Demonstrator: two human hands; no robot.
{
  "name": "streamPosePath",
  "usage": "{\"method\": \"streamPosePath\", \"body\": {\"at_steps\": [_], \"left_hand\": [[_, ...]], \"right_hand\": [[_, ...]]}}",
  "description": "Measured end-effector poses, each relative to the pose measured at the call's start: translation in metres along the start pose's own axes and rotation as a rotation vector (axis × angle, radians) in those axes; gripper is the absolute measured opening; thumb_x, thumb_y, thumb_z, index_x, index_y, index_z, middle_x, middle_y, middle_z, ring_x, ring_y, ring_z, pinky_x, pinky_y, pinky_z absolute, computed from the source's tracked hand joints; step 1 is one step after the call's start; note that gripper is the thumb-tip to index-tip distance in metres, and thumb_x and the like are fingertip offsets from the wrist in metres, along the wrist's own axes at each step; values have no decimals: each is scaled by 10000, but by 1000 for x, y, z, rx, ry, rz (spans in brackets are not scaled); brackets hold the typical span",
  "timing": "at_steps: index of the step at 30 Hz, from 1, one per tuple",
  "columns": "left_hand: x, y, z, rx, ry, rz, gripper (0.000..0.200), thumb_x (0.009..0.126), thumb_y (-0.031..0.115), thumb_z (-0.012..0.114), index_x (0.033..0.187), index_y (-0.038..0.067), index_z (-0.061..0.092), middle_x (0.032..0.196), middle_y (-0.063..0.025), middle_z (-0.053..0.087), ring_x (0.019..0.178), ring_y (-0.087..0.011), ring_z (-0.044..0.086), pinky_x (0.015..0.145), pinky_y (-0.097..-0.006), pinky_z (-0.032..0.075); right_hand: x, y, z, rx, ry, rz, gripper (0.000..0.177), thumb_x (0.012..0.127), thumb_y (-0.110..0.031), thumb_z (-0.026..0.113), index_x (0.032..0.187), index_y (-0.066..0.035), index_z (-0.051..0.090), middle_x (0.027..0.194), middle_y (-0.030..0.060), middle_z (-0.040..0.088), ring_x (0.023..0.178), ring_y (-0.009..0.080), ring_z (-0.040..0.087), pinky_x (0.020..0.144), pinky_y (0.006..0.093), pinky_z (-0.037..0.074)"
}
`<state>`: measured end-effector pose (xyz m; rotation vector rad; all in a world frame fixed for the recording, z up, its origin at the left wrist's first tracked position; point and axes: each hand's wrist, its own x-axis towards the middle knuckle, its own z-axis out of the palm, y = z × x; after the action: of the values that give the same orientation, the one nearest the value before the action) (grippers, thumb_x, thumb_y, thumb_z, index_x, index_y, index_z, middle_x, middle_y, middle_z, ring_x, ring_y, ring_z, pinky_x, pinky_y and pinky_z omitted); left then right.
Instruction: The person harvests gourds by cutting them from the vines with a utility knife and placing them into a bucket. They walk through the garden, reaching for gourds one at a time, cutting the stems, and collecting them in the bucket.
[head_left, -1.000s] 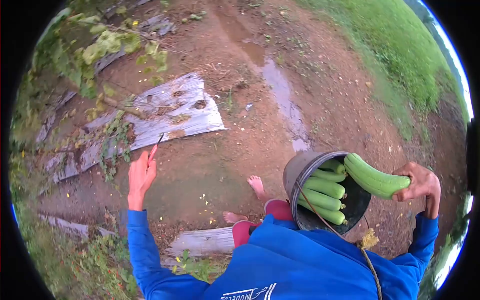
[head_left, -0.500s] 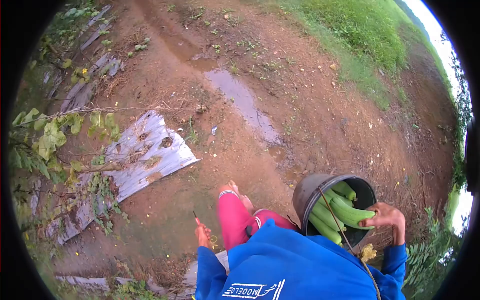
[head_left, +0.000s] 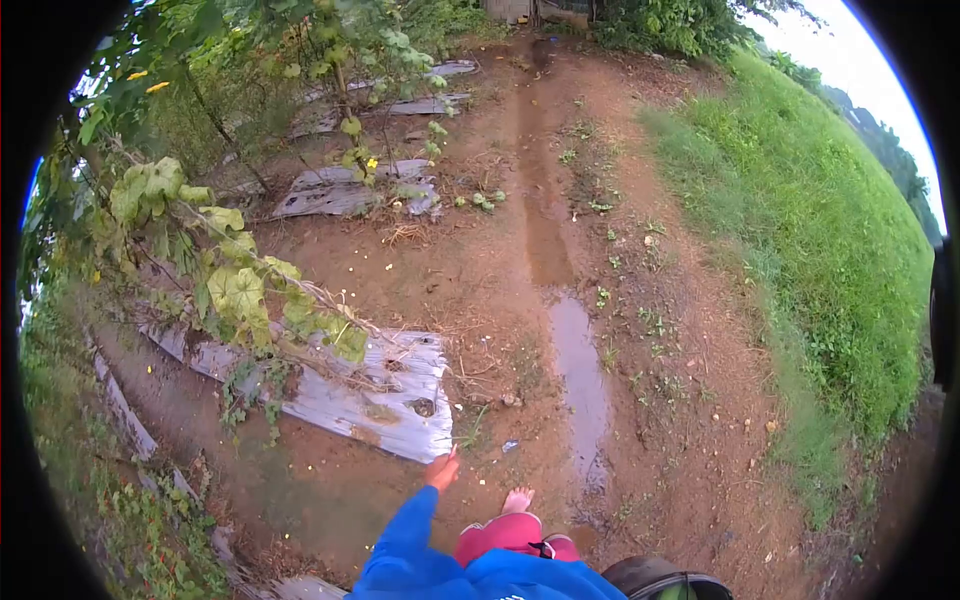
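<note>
My left hand (head_left: pixel 442 469) is closed and held out over the corner of a grey plastic sheet (head_left: pixel 330 405). A small red-handled knife is in its fingers; only a short reddish tip shows now, and the blade cannot be made out. At the bottom edge, by my right side, hangs a dark bucket (head_left: pixel 640 572), mostly cut off by the frame. A bit of a green gourd (head_left: pixel 676 592) shows inside it. My right hand is out of view.
Leafy vines (head_left: pixel 240 280) lean over the sheet on the left. A narrow water-filled rut (head_left: pixel 580 390) runs up the muddy path ahead of my bare foot (head_left: pixel 518 500). A grassy bank (head_left: pixel 800 260) rises on the right.
The view has tilted up toward the path. My left hand has swung forward. My right hand, earlier on a gourd in the bucket, and most of the bucket have left the frame.
</note>
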<state>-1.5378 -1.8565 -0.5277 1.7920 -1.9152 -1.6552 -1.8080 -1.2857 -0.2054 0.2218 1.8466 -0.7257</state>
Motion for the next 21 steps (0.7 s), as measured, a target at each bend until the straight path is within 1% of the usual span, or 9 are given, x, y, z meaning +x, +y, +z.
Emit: {"method": "streamPosePath", "body": {"at_steps": [1,5,8,11,14,16,18,20,21], "left_hand": [[8,51,19,19,-12,87,443,871,477,528,743,64,620,574,-60,608,545,-210,608,555,-375,453],[84,188,131,-40,-183,392,415,883,468,524,769,73,578,609,-72,594,570,-222,601,554,-398,447],[104,290,213,7,-220,411,407,892,456,536,776,67,569,638,-73,592,604,-192,600,553,-384,442],[116,346,290,-66,-275,478,423,908,455,537,808,45,549,650,-65,582,612,-196,576,559,-389,431],[122,350,339,-101,-219,523,414,901,462,549,796,61,547,639,-44,576,554,-172,546,511,-365,412],[124,319,382,-336,-127,249,400,890,478,559,790,91,563,636,-20,575,508,-135,513,474,-327,394],[80,303,401,-480,-35,-243,376,886,486,563,784,125,589,635,4,567,489,-109,492,459,-291,381],[67,223,441,-530,-52,-109,384,890,505,555,845,133,641,640,-2,558,534,-121,517,490,-314,404],[40,216,449,-413,-31,-162,388,889,504,558,878,128,652,647,-11,561,565,-131,532,515,-328,419]], "right_hand": [[10,-18,-11,-4,8,-9,499,868,-225,737,1312,-99,550,1098,32,644,946,95,575,792,259,469],[51,-90,-69,-9,36,-64,489,872,-223,728,1309,-93,553,1103,37,644,957,101,576,804,263,467],[95,-136,-131,-29,39,-110,482,874,-223,721,1306,-89,555,1106,41,644,964,106,576,813,266,465],[149,-184,-213,-78,19,-149,475,877,-222,714,1304,-84,557,1109,46,644,972,111,577,823,269,463],[206,-237,-312,-156,-25,-187,468,880,-221,707,1301,-80,559,1112,50,644,980,116,577,832,272,461],[240,-279,-382,-215,-52,-228,463,882,-220,703,1299,-77,560,1114,52,644,985,119,577,838,274,460],[266,-326,-437,-263,-86,-247,459,884,-220,698,1298,-74,561,1117,55,645,990,122,578,844,276,459],[286,-371,-484,-318,-118,-271,454,886,-219,693,1296,-71,563,1119,58,645,995,126,578,850,278,458],[296,-391,-502,-341,-134,-279,452,887,-219,691,1295,-70,563,1120,59,645,997,127,578,853,279,457]]}}
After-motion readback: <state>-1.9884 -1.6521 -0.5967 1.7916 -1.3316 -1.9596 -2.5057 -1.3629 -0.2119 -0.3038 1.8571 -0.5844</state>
